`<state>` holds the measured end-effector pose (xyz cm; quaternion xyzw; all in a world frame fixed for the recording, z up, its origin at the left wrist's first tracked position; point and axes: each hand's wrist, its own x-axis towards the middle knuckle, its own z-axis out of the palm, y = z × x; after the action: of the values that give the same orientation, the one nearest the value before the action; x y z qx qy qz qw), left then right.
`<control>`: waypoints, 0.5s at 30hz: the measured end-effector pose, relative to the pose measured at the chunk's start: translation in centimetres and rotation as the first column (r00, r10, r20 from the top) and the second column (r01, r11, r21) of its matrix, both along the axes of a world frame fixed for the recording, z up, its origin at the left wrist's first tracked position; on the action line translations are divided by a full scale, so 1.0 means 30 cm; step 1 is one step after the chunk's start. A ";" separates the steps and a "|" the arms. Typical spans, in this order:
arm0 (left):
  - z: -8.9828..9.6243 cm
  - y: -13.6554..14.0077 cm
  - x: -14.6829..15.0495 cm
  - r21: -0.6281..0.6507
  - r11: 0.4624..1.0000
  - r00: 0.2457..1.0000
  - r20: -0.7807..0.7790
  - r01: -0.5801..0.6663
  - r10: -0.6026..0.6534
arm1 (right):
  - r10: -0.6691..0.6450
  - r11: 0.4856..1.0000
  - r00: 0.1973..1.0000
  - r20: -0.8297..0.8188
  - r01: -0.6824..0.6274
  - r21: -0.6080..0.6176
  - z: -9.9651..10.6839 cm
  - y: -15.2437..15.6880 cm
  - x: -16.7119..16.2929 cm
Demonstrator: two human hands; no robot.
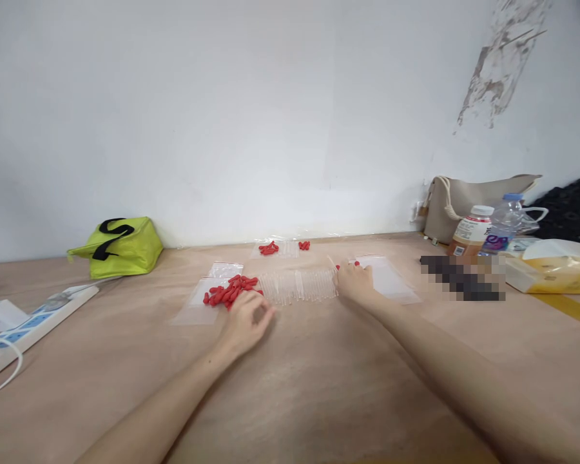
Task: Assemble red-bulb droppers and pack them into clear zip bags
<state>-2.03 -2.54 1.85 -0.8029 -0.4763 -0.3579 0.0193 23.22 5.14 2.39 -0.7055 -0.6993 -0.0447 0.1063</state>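
A person's left hand (247, 320) is curling at the edge of a pile of red pieces (231, 290) lying on a clear bag (193, 308); the right hand (355, 281) is bending over the right end of a row of clear sticks (297, 286). Whether either grip is holding anything, we cannot tell. Such small pieces are probably calling for a light fingertip pinch. The brown bench (299, 393) is standing against a scuffed white wall (251, 129).

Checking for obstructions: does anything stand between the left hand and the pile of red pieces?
Nothing visible does: the left hand is at the near edge of the red pieces, though actual contact is unclear. The clear sticks lie in a row to their right.
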 end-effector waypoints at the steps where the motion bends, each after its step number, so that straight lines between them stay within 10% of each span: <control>1: 0.026 0.021 -0.033 0.005 0.997 0.997 -0.002 -0.083 0.083 | 0.097 0.993 0.995 0.013 -0.098 0.071 -0.004 -0.034 0.006; 6: 0.125 0.193 -0.231 -0.182 0.846 0.865 -0.141 -0.500 0.481 | 0.616 0.774 0.786 -0.057 -0.590 0.229 -0.066 -0.195 0.022; 9: 0.127 0.313 -0.298 -0.304 0.811 0.866 -0.216 -0.499 0.452 | 0.735 0.661 0.673 -0.079 -0.687 0.303 -0.107 -0.237 0.015; 15: 0.114 0.472 -0.288 -0.529 0.726 0.896 -0.318 -0.439 0.309 | 0.763 0.626 0.640 -0.093 -0.696 0.351 -0.131 -0.242 0.005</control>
<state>-10.66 11.63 5.27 -0.6882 -0.7111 -0.0952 -0.1082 23.37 -2.10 -1.53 -0.3355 -0.8942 -0.0136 0.2961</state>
